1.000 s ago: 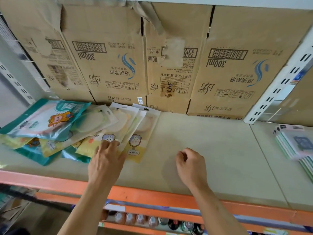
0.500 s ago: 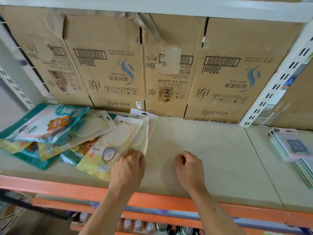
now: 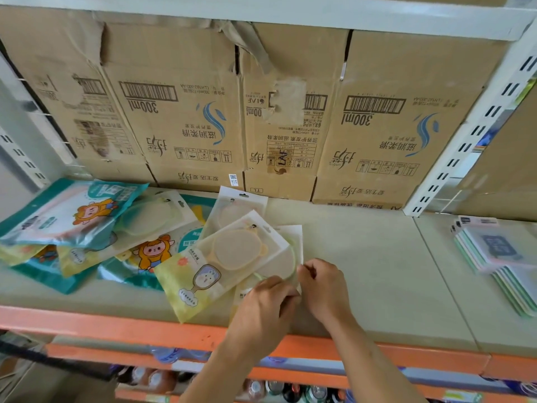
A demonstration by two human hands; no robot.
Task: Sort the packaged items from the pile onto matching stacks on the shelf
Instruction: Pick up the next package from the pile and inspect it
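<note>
A pile of flat packets lies on the left of the beige shelf: teal cartoon packets and yellow-edged packets with a round pad inside. A few yellow mirror packets are fanned out near the shelf's front, to the right of the pile. My left hand presses down on their lower right corner. My right hand pinches the right edge of the same packets. The lowest packets are partly hidden under my hands.
Upside-down cardboard boxes line the back of the shelf. A stack of pastel packets sits at the far right. A white slotted upright stands at the right rear. The orange shelf beam runs along the front, with bottles below.
My left hand dragged the yellow mirror packets right, away from the pile. My right hand, which rested as a fist on the shelf, moved left and took hold of their edge.
</note>
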